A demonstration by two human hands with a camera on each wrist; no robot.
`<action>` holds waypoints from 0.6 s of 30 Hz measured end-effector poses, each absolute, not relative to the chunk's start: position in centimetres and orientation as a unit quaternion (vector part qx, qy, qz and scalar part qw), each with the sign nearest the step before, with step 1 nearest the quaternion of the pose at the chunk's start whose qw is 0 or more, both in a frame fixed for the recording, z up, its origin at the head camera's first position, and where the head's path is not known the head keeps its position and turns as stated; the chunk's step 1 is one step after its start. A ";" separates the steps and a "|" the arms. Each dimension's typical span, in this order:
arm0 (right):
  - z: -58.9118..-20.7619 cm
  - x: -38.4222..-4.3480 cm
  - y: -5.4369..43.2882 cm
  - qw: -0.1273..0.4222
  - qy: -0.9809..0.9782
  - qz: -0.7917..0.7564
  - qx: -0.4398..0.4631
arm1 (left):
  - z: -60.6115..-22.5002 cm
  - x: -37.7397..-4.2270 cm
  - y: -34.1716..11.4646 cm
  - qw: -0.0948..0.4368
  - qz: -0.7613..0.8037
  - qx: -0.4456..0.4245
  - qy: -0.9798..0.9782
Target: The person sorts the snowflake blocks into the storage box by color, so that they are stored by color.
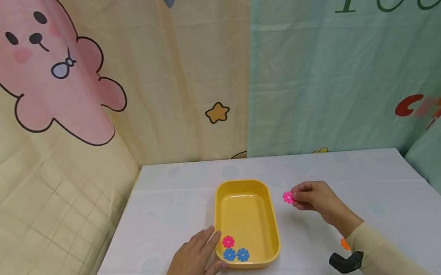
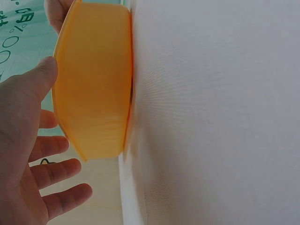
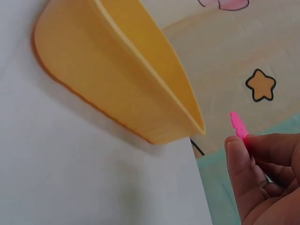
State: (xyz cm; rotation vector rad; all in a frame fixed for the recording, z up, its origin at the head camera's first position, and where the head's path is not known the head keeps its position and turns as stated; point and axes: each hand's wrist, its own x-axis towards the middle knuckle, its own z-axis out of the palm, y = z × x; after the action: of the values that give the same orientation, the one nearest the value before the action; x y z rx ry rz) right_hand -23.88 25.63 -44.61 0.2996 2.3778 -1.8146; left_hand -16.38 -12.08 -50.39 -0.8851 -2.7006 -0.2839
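Note:
A yellow tray stands on the white table. In its near left corner lie a pink flower-shaped disc and two blue flower-shaped discs. My left hand rests against the tray's left rim; the left wrist view shows its thumb touching the rim, with the other fingers extended. To the right of the tray, above the tabletop, my right hand pinches another pink flower-shaped disc between thumb and fingertips. That disc appears edge-on in the right wrist view.
An orange piece lies on the table, partly hidden by the right forearm. A black curved object shows at the right wrist. Printed curtains hang behind and beside the white table.

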 end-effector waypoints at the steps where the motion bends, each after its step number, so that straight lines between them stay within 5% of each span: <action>1: -44.4 -24.1 25.2 0.068 0.790 -0.602 0.094 | -50.4 -16.4 -12.1 0.144 -0.098 -0.307 -0.936; 18: -43.5 -25.7 17.9 0.113 0.792 -0.599 0.028 | -50.3 -16.5 -11.8 0.126 -0.102 -0.304 -0.939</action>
State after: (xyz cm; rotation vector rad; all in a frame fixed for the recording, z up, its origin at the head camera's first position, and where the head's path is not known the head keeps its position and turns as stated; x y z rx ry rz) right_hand -25.69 17.86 -43.51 0.0830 2.3234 -1.7589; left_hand -16.51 -11.85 -50.28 -0.8855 -2.7341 -0.2969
